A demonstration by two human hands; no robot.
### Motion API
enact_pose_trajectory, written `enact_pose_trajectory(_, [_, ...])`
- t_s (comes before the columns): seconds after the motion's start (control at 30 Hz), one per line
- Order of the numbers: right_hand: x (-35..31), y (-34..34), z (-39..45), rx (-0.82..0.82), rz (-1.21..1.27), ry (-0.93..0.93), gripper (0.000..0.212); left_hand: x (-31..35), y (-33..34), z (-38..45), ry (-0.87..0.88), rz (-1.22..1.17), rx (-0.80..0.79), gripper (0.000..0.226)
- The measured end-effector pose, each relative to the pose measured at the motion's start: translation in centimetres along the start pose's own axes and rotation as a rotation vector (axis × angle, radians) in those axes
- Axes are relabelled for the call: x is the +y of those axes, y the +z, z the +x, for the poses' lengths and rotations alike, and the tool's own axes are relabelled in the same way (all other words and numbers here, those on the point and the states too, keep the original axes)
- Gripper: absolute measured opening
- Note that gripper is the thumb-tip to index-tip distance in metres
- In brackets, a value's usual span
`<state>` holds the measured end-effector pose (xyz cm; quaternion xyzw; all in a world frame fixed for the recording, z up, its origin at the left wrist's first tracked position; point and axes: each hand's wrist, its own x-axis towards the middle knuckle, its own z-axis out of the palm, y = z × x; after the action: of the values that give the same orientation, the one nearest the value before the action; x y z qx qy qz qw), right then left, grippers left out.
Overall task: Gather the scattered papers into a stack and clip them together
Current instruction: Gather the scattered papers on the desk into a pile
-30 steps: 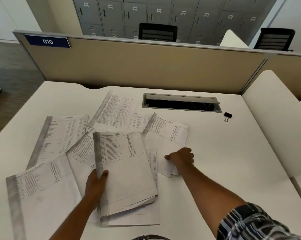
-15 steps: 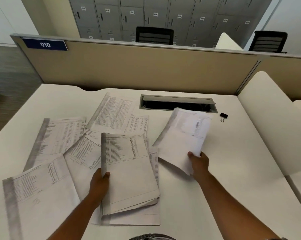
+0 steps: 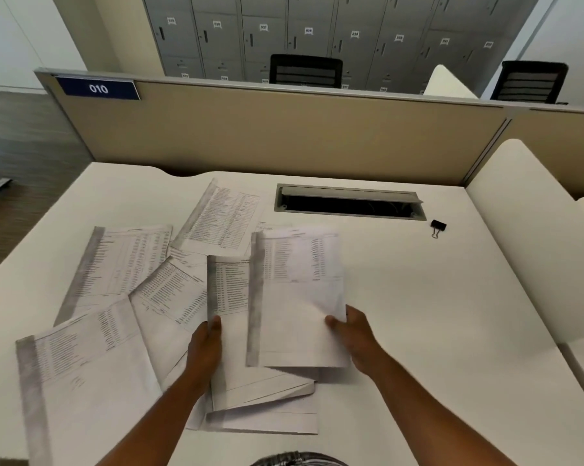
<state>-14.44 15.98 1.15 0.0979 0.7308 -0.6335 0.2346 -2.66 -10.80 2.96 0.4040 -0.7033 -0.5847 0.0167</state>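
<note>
On a white desk (image 3: 418, 314), the left hand (image 3: 204, 348) grips a paper stack (image 3: 250, 381); the right hand (image 3: 351, 334) pinches one sheet (image 3: 297, 290) above it; a binder clip (image 3: 437, 227) lies well apart.

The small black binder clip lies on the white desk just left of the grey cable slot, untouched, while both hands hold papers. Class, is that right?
Not quite. The head view shows the small black binder clip just right of the grey cable slot; the rest holds: it lies untouched on the white desk, and both the left hand and right hand hold papers.
</note>
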Motion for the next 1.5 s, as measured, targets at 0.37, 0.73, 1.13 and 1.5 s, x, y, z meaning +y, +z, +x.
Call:
enact_pose_trajectory(0.37, [-1.7, 1.5, -1.0, -0.170, -0.021, -0.021, 0.059, 1.0, 0.1, -1.5, 0.160, 0.064, -0.077, 0.045])
enact_pose_trajectory(0.73, [-8.4, 2.1, -3.2, 0.029, 0.159, -0.385, 0.029, 6.0, 1.1, -3.4, 0.487, 0.015, -0.101, 0.038])
enact_pose_trajectory(1.13, [-8.7, 3.1, -5.1, 0.112, 0.129, -0.551, 0.035, 8.9, 1.8, -6.1, 0.684, -0.099, 0.047, 0.026])
enact_pose_trajectory(1.5, [-7.9, 3.4, -5.9, 0.128, 0.075, -0.585, 0.034, 8.3, 2.0, -6.6, 0.688, -0.151, 0.059, 0.027])
